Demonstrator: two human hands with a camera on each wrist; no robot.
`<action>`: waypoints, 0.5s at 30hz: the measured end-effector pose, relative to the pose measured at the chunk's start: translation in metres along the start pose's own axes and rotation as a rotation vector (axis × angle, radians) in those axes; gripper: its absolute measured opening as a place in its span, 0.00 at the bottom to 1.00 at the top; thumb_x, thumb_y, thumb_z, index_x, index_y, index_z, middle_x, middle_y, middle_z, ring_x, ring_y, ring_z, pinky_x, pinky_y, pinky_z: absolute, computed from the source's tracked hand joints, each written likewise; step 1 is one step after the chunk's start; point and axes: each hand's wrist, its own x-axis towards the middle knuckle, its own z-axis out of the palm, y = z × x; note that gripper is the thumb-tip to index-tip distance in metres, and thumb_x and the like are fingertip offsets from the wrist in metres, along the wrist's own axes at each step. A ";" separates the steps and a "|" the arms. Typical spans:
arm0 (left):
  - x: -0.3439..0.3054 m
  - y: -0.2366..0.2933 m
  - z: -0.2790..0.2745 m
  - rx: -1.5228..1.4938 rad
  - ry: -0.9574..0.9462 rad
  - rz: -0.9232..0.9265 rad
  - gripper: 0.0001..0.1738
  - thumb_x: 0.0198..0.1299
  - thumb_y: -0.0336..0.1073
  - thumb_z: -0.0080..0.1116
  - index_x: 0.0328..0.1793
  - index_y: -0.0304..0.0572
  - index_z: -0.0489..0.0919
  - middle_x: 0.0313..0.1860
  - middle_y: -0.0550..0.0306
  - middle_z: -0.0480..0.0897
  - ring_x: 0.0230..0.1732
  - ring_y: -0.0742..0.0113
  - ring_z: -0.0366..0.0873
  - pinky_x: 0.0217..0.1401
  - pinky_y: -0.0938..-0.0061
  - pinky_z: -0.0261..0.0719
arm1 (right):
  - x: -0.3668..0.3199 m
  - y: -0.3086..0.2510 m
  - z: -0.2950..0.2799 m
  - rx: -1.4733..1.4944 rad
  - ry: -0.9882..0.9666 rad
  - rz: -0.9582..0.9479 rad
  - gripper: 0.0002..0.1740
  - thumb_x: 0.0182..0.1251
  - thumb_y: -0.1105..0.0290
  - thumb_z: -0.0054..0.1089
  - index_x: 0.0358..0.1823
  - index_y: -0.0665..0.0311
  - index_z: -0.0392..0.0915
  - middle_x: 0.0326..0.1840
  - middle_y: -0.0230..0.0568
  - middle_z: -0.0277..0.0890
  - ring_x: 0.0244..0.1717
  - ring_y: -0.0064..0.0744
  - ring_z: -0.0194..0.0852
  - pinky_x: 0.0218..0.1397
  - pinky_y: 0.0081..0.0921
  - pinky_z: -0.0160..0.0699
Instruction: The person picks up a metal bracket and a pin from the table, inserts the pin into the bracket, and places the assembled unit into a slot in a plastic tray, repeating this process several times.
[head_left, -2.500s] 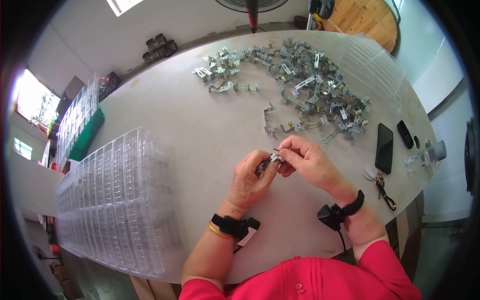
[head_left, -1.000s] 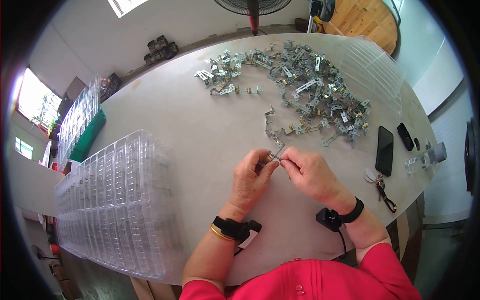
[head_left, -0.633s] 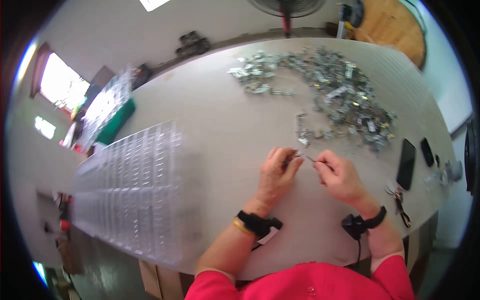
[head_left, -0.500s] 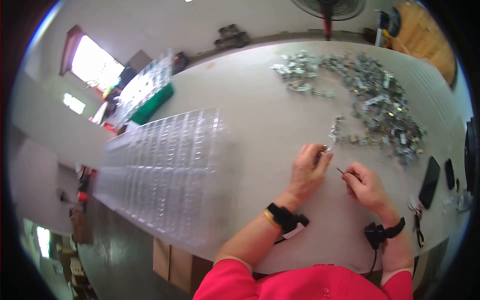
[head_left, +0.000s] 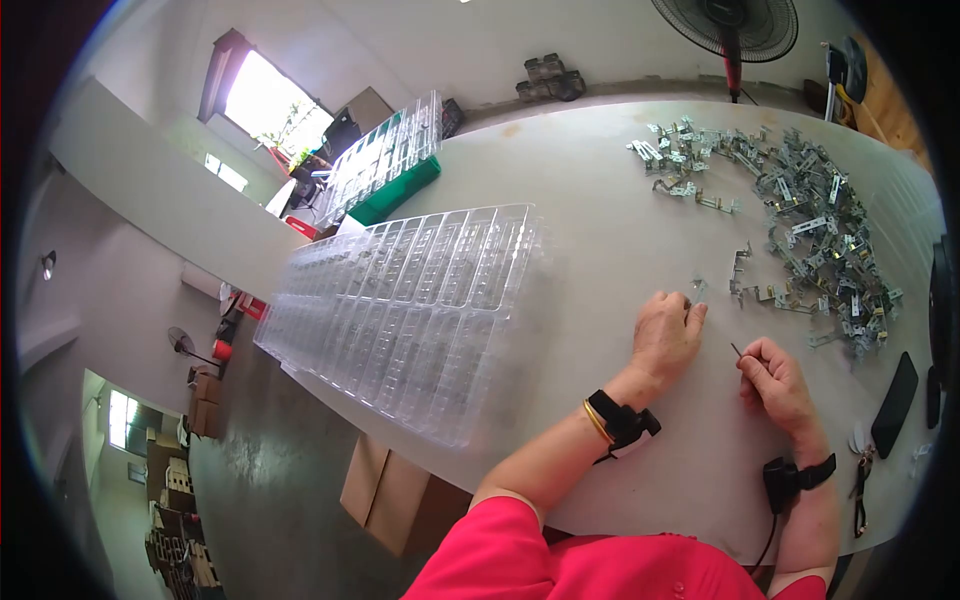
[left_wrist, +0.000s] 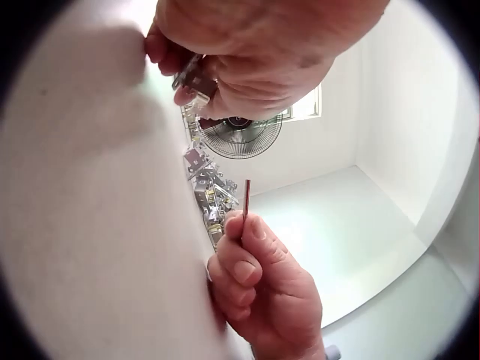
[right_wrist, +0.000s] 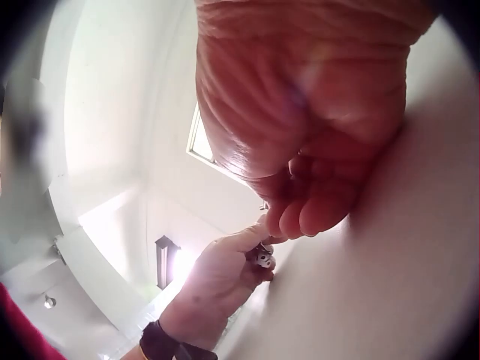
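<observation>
My left hand (head_left: 665,340) grips a small silvery metal bracket (left_wrist: 196,81), most of it hidden by the curled fingers. One end of that bracket shows beyond the fingertips in the right wrist view. To the right, my right hand (head_left: 780,388) pinches a thin, straight metal rod (left_wrist: 247,196) between thumb and forefinger, its free end sticking out. In the head view the rod's tip is apart from the bracket. Both hands are low over the pale table (head_left: 600,300). Beyond them lies a heap of similar metal brackets with brass-coloured parts (head_left: 825,220).
Stacked clear plastic compartment trays (head_left: 420,320) stand on the left. Farther back, another clear tray sits on a green crate (head_left: 400,190). A black phone (head_left: 895,405) and a bunch of keys (head_left: 860,480) lie at the right. A cardboard box (head_left: 390,490) is below the table edge.
The head view has turned left. My hands, earlier together at the bracket, have drawn apart, and the rod in my right hand has come away from the bracket in my left.
</observation>
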 end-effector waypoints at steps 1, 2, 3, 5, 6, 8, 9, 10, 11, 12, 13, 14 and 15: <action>0.000 -0.001 0.000 0.022 0.020 0.018 0.18 0.68 0.43 0.60 0.44 0.29 0.82 0.37 0.42 0.82 0.42 0.47 0.80 0.46 0.57 0.77 | 0.000 0.000 0.000 -0.006 -0.001 -0.008 0.07 0.79 0.67 0.54 0.40 0.60 0.73 0.24 0.27 0.73 0.23 0.16 0.70 0.26 0.17 0.70; -0.001 -0.003 0.000 0.044 0.040 0.036 0.18 0.68 0.42 0.60 0.45 0.29 0.80 0.38 0.41 0.83 0.44 0.45 0.81 0.47 0.55 0.77 | 0.000 0.000 0.000 -0.013 -0.002 -0.015 0.07 0.79 0.67 0.54 0.40 0.60 0.73 0.23 0.27 0.74 0.22 0.16 0.70 0.26 0.17 0.70; 0.000 0.001 -0.004 0.048 0.046 0.036 0.18 0.68 0.42 0.60 0.45 0.29 0.80 0.38 0.41 0.83 0.44 0.45 0.81 0.47 0.55 0.77 | 0.000 0.000 0.000 -0.012 -0.007 -0.020 0.07 0.79 0.67 0.54 0.40 0.60 0.73 0.23 0.27 0.74 0.22 0.16 0.70 0.26 0.17 0.70; 0.001 0.010 -0.011 0.147 -0.051 -0.082 0.16 0.66 0.40 0.60 0.46 0.29 0.76 0.40 0.41 0.84 0.47 0.43 0.82 0.48 0.52 0.76 | 0.000 0.001 0.000 -0.036 0.003 -0.035 0.07 0.79 0.67 0.54 0.40 0.61 0.74 0.23 0.28 0.74 0.22 0.16 0.70 0.25 0.17 0.70; 0.001 0.009 -0.012 0.150 -0.046 -0.086 0.16 0.66 0.40 0.60 0.46 0.29 0.76 0.40 0.41 0.84 0.47 0.43 0.82 0.48 0.52 0.76 | 0.000 0.002 0.000 -0.036 -0.004 -0.037 0.07 0.79 0.67 0.54 0.40 0.61 0.74 0.23 0.28 0.74 0.22 0.16 0.70 0.25 0.17 0.70; 0.001 0.007 -0.009 0.244 -0.049 0.000 0.13 0.63 0.37 0.61 0.44 0.33 0.75 0.38 0.43 0.84 0.46 0.43 0.81 0.51 0.52 0.75 | 0.000 0.003 0.000 -0.044 0.010 -0.051 0.08 0.79 0.66 0.54 0.41 0.61 0.74 0.23 0.28 0.74 0.22 0.16 0.70 0.25 0.17 0.70; 0.000 0.004 -0.005 0.248 -0.045 -0.004 0.13 0.63 0.37 0.61 0.44 0.33 0.75 0.38 0.43 0.84 0.46 0.43 0.81 0.51 0.52 0.75 | 0.000 0.004 0.000 -0.043 0.004 -0.053 0.08 0.79 0.66 0.54 0.41 0.61 0.74 0.23 0.28 0.74 0.22 0.16 0.70 0.25 0.17 0.70; -0.001 0.002 -0.002 0.280 -0.004 0.046 0.11 0.62 0.35 0.61 0.43 0.35 0.75 0.39 0.43 0.83 0.44 0.43 0.81 0.51 0.52 0.74 | 0.000 0.005 -0.001 -0.046 -0.001 -0.067 0.08 0.79 0.66 0.55 0.41 0.61 0.73 0.23 0.28 0.74 0.21 0.16 0.70 0.25 0.17 0.70; -0.003 -0.001 0.002 0.311 0.037 0.096 0.09 0.60 0.34 0.61 0.41 0.37 0.75 0.39 0.42 0.82 0.43 0.43 0.80 0.51 0.53 0.73 | 0.000 0.006 -0.001 -0.051 -0.006 -0.081 0.08 0.79 0.66 0.55 0.41 0.61 0.73 0.23 0.28 0.74 0.21 0.16 0.70 0.25 0.17 0.70; -0.005 0.000 0.001 0.313 0.040 0.093 0.09 0.60 0.34 0.61 0.41 0.37 0.75 0.39 0.42 0.82 0.43 0.43 0.80 0.51 0.53 0.73 | 0.001 0.007 -0.002 -0.051 -0.011 -0.083 0.08 0.79 0.66 0.55 0.41 0.61 0.73 0.23 0.28 0.74 0.21 0.16 0.70 0.25 0.17 0.70; -0.006 0.001 0.000 0.334 0.069 0.123 0.09 0.60 0.33 0.61 0.40 0.38 0.75 0.40 0.43 0.81 0.43 0.44 0.79 0.51 0.53 0.72 | 0.001 0.008 -0.002 -0.040 -0.011 -0.087 0.08 0.79 0.66 0.55 0.41 0.61 0.73 0.23 0.28 0.74 0.21 0.16 0.70 0.24 0.17 0.70; -0.008 0.001 0.000 0.356 0.096 0.153 0.08 0.59 0.32 0.62 0.40 0.38 0.75 0.40 0.44 0.81 0.43 0.44 0.79 0.52 0.53 0.71 | 0.002 0.009 -0.003 -0.029 -0.012 -0.090 0.08 0.79 0.66 0.55 0.41 0.61 0.73 0.23 0.28 0.74 0.21 0.16 0.69 0.24 0.17 0.70; -0.011 0.005 -0.004 0.359 0.098 0.149 0.08 0.59 0.32 0.62 0.40 0.38 0.75 0.40 0.44 0.81 0.43 0.44 0.79 0.52 0.53 0.71 | 0.002 0.010 -0.004 -0.028 -0.017 -0.090 0.08 0.79 0.66 0.55 0.41 0.61 0.73 0.23 0.28 0.74 0.21 0.16 0.69 0.24 0.17 0.70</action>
